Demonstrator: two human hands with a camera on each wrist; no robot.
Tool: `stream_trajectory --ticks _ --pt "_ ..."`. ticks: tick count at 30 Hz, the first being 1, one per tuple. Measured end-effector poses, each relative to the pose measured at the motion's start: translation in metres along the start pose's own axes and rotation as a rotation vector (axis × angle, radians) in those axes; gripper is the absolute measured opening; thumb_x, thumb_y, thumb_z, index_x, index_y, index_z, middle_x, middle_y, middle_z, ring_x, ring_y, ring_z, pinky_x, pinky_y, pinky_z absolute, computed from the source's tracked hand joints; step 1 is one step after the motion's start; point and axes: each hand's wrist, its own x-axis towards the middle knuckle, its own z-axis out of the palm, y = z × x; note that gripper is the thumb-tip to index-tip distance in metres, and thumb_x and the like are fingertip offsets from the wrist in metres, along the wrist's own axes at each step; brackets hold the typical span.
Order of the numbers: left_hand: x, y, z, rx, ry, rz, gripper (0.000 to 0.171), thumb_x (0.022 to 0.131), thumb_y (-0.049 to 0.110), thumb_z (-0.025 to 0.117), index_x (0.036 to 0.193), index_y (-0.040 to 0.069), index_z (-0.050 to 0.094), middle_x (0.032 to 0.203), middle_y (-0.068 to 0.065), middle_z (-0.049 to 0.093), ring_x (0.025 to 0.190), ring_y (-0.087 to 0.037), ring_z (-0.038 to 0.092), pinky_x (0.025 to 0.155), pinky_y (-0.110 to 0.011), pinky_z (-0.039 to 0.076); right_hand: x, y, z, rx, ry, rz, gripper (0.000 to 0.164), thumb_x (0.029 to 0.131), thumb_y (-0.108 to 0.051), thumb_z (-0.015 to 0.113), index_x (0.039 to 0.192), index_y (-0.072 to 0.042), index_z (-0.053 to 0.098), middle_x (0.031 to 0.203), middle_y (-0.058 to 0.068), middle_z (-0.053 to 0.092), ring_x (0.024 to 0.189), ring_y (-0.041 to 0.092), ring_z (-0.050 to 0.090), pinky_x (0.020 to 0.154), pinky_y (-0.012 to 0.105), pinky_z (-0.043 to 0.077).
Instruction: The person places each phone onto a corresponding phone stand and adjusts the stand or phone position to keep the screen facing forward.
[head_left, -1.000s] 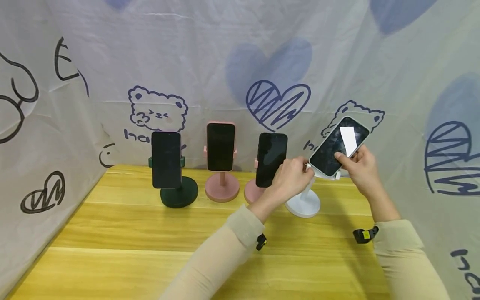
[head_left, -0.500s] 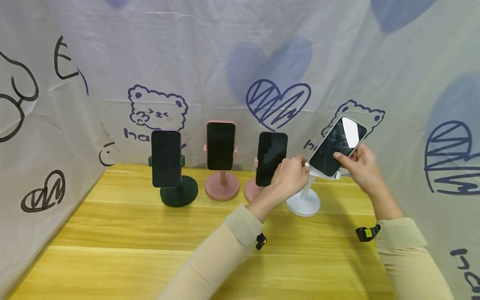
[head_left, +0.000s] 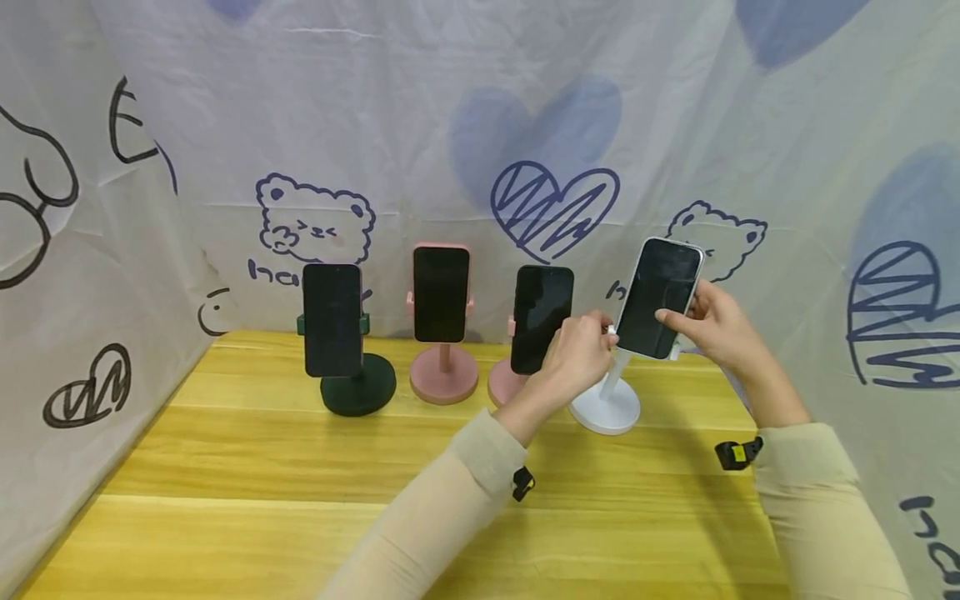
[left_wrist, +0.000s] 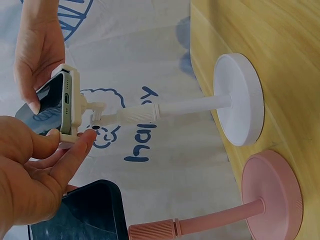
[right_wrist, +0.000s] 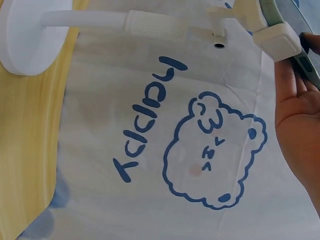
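A phone (head_left: 663, 283) in a pale case stands slightly tilted at the holder of a white phone stand (head_left: 606, 410). My right hand (head_left: 716, 329) grips its right edge, thumb over the dark screen and fingers behind. In the left wrist view the phone's bottom end lies between the arms of the white clamp (left_wrist: 76, 102). My left hand (head_left: 577, 354) pinches the left side of that clamp, thumb on the front and fingers reaching behind. From the right wrist, one clamp arm (right_wrist: 277, 42) shows against the phone's edge, close to my right fingers.
Left of the white stand, a pink stand (head_left: 504, 385) holds a black phone (head_left: 542, 312), partly behind my left hand. Farther left stand another pink stand (head_left: 444, 379) and a dark green one (head_left: 358, 392), both bearing phones. Printed cloth (head_left: 405, 100) hangs behind the wooden table (head_left: 285, 475).
The phone in my right hand has turned from a strong rightward lean to nearly upright, its top swinging left. The glare has left its screen. My left hand stays at the clamp.
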Motion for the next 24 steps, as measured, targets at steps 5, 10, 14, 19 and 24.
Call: stream_trajectory --ticks 5,10,14,19,24 --pt "0.001 0.002 0.0 -0.009 0.0 -0.005 0.026 0.102 0.021 0.06 0.124 0.009 0.066 0.109 -0.001 0.074 0.083 -0.011 0.067 0.068 -0.022 0.056 0.002 -0.002 -0.002 0.024 -0.043 0.009 0.049 0.099 -0.014 0.064 0.14 0.004 0.045 0.091 -0.025 0.066 0.084 -0.003 0.066 0.073 0.015 0.057" --pt "0.001 0.005 0.003 0.014 0.014 -0.006 0.026 0.102 0.023 0.06 0.124 0.01 0.063 0.111 -0.001 0.073 0.087 -0.011 0.069 0.072 -0.023 0.058 0.002 -0.002 0.001 0.138 -0.011 0.059 0.039 0.099 -0.017 0.064 0.132 -0.002 0.049 0.086 -0.026 0.064 0.08 -0.005 0.062 0.075 0.013 0.056" --pt "-0.001 0.005 0.005 -0.002 0.016 -0.02 0.026 0.103 0.021 0.059 0.126 0.009 0.06 0.114 -0.002 0.073 0.094 -0.012 0.071 0.078 -0.024 0.059 0.004 -0.004 0.003 0.365 0.049 0.11 0.019 0.099 -0.019 0.066 0.113 -0.012 0.055 0.073 -0.016 0.056 0.071 -0.001 0.055 0.07 0.013 0.054" --pt "-0.002 0.004 0.01 -0.074 -0.012 -0.028 0.028 0.105 0.016 0.054 0.132 0.009 0.055 0.115 -0.001 0.074 0.096 -0.009 0.073 0.097 -0.029 0.056 0.006 -0.013 0.0 0.487 0.169 0.146 0.023 0.097 -0.021 0.067 0.117 -0.012 0.059 0.081 -0.015 0.067 0.074 0.0 0.061 0.068 0.014 0.058" --pt "0.0 0.0 0.017 -0.34 -0.049 -0.067 0.037 0.106 0.013 0.05 0.141 0.005 0.052 0.109 -0.006 0.074 0.088 -0.011 0.075 0.111 -0.033 0.049 0.005 -0.02 -0.002 0.254 0.231 0.176 0.051 0.1 -0.027 0.062 0.142 0.0 0.05 0.088 -0.028 0.066 0.08 -0.005 0.06 0.067 0.012 0.057"
